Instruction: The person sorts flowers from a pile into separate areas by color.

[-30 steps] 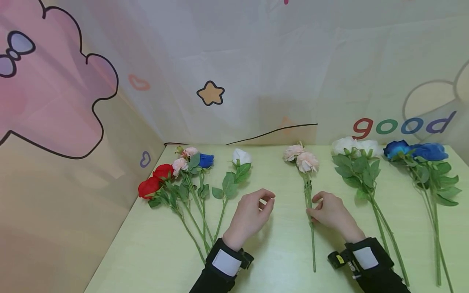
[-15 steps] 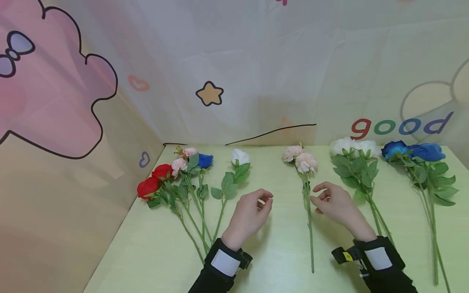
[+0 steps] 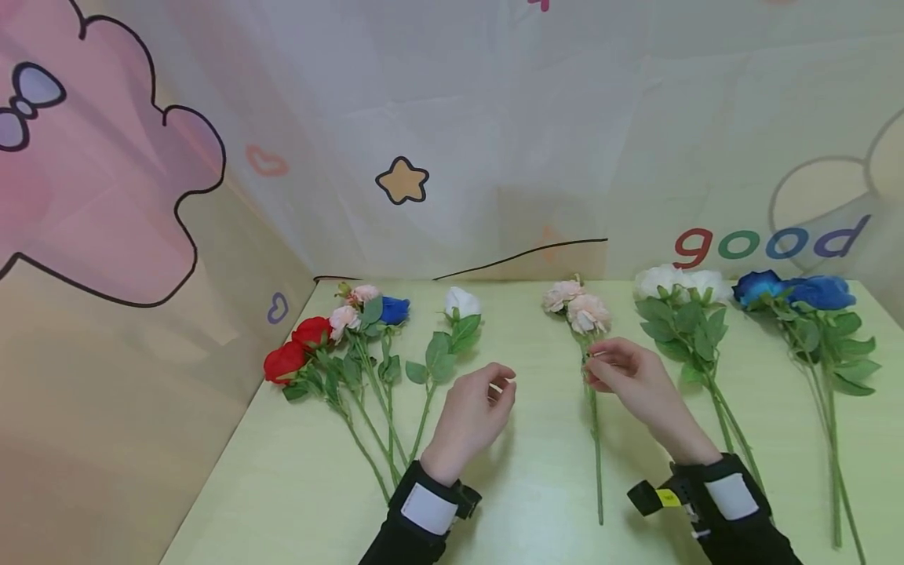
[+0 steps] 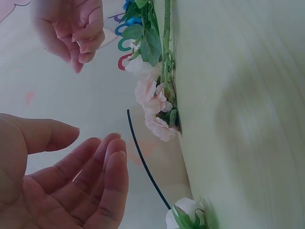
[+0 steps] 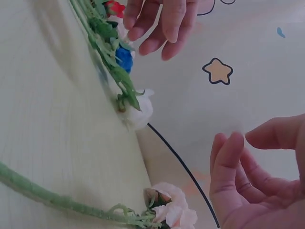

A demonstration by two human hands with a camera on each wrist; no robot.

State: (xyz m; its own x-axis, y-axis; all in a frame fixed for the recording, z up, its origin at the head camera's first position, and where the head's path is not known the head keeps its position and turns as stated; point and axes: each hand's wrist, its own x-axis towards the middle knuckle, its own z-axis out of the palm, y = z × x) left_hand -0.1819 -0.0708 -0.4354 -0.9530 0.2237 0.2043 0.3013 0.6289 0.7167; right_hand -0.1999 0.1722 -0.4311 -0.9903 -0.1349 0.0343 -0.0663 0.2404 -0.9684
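Observation:
My left hand [image 3: 472, 412] hovers over the table, fingers loosely bent and nothing in them, right of a single white rose [image 3: 462, 303]. My right hand [image 3: 632, 384] overlaps the stem of the pale pink flowers [image 3: 588, 314] in the head view. In the right wrist view, that hand's thumb and fingertips [image 5: 233, 145] come close together with nothing between them, apart from the pink blooms [image 5: 174, 207] and their stem. The left wrist view shows the left palm [image 4: 71, 191] relaxed and the right hand [image 4: 76, 33] raised off the flowers.
On the left lie red roses [image 3: 288, 361], small pink flowers [image 3: 344, 320] and a blue rose [image 3: 395, 310], stems crossing toward the left wrist. White roses [image 3: 664, 281] and blue roses [image 3: 822, 292] lie on the right. A printed cloth wall [image 3: 494, 157] stands behind the table.
My right hand let go of the pink flowers' stem, drew back to the right, then moved up toward the blooms. The left hand has shifted slightly left and barely moved otherwise.

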